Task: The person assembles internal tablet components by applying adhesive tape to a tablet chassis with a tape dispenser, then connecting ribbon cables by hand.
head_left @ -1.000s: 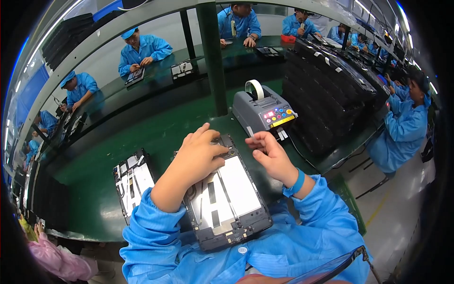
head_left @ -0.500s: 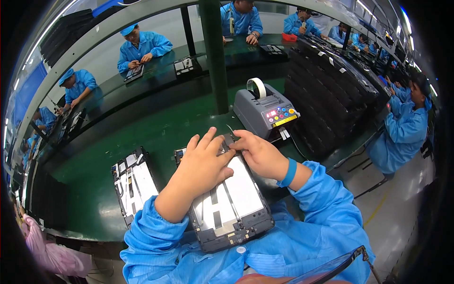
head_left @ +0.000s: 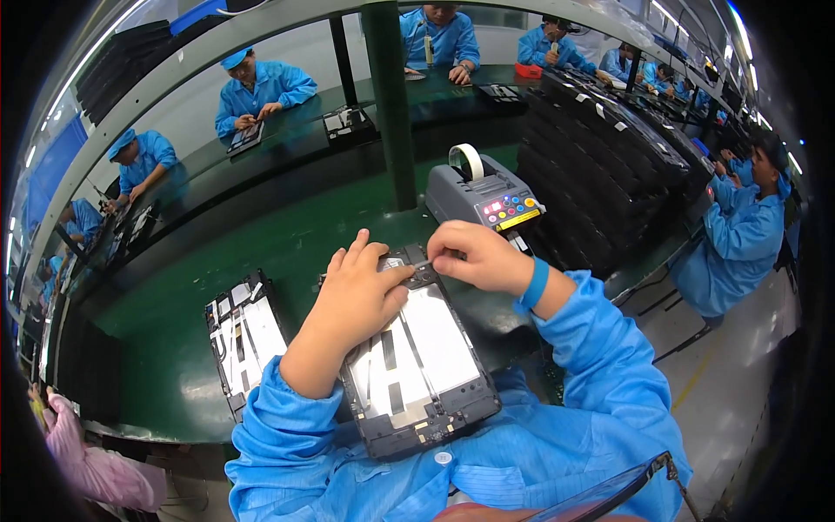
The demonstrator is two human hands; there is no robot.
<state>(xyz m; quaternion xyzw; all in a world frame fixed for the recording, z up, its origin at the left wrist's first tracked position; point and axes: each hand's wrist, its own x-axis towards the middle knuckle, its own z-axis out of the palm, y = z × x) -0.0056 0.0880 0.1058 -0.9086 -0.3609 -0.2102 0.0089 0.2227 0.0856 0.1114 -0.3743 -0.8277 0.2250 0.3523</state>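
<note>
An opened tablet [head_left: 430, 331] with a white inner panel, dark strips and a black frame lies before me, its near end against my blue smock. My left hand [head_left: 352, 300] rests across its upper left part, fingers outstretched, index fingertip near the far edge. At the far right corner my right hand [head_left: 483, 257] is closed in a pinch. Between its fingertips and the left index finger shows a thin greyish strip [head_left: 421, 264], too small to make out well. A blue band [head_left: 533, 285] circles my right wrist.
A second opened tablet [head_left: 243, 335] lies left on the green table [head_left: 165, 357]. Beyond my right hand stands a grey tape dispenser [head_left: 478, 196] with a white roll. Tall black stacks [head_left: 600, 165] stand right, a green post [head_left: 391, 113] ahead. Co-workers in blue sit around.
My right hand has drawn its fingers together into a pinch and lifted slightly to the right of the tablet's corner. My left hand has shifted a little left, still on the tablet.
</note>
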